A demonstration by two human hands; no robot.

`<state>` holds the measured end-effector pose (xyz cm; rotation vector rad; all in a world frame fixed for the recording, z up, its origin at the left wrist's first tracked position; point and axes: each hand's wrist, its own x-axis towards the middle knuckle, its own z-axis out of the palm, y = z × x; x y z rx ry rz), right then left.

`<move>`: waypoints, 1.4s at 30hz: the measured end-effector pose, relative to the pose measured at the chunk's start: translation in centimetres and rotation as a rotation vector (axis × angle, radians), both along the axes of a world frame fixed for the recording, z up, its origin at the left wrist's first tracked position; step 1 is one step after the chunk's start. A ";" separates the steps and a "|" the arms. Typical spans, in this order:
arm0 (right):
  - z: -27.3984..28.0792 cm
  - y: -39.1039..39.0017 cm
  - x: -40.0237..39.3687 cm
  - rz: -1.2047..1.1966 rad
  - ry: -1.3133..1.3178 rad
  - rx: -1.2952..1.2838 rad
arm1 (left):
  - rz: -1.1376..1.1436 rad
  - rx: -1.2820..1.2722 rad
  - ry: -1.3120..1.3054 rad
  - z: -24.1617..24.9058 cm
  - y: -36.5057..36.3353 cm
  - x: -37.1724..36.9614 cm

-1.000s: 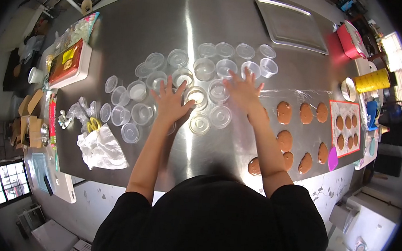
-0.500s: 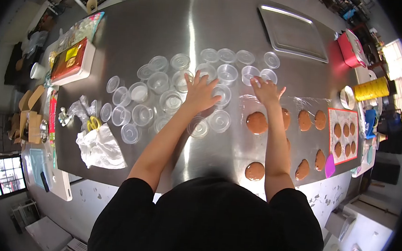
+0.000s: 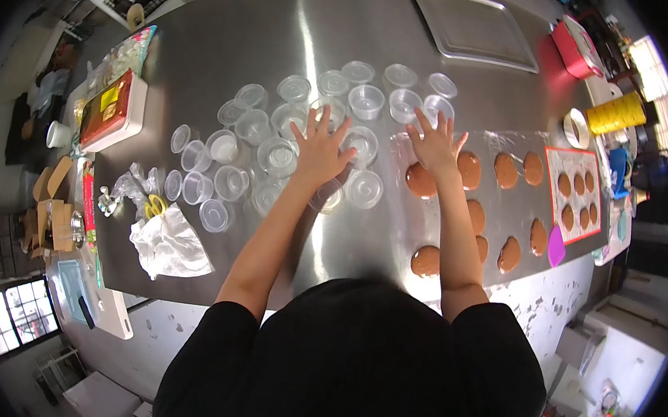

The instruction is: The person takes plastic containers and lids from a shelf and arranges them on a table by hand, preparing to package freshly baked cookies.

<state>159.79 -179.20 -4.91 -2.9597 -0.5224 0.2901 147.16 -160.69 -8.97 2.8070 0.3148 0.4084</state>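
Observation:
My left hand (image 3: pixel 321 154) is open, fingers spread, over the group of clear plastic cups. Its fingertips overlap a clear cup (image 3: pixel 328 108) in this view, and the thumb is beside another clear cup (image 3: pixel 361 143). My right hand (image 3: pixel 438 148) is also open, with nothing in it. Its fingertips are right at the near side of two clear cups (image 3: pixel 406 104) at the group's right end. Under that wrist lie round brown discs (image 3: pixel 421 182) with a glossy surface, on a clear plastic sheet (image 3: pixel 489 150). Round clear lids (image 3: pixel 400 75) lie around the cups.
A metal tray (image 3: pixel 481 32) lies at the far right. A mat with a red border (image 3: pixel 595 205) carries more brown discs, beside a purple scraper (image 3: pixel 557 248). At left are a white cloth (image 3: pixel 166 242), yellow-handled scissors (image 3: pixel 155 207) and a red-topped box (image 3: pixel 110 109).
The view has tilted, so the table's things sit higher in it. My right hand has drawn back slightly from the cups and its fingers have spread. Both hands remain without anything in them.

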 end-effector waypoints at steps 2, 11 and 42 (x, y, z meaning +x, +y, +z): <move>0.3 -1.1 -0.9 0.000 0.009 0.070 | -0.008 -0.023 -0.019 0.5 -0.5 -0.6; 1.0 -9.3 -19.1 0.213 0.272 0.758 | -0.152 -0.375 -0.433 0.0 -5.5 -9.7; 4.8 -59.4 -19.9 -0.344 -0.229 0.856 | -1.064 -0.546 -0.183 8.8 -57.6 -1.6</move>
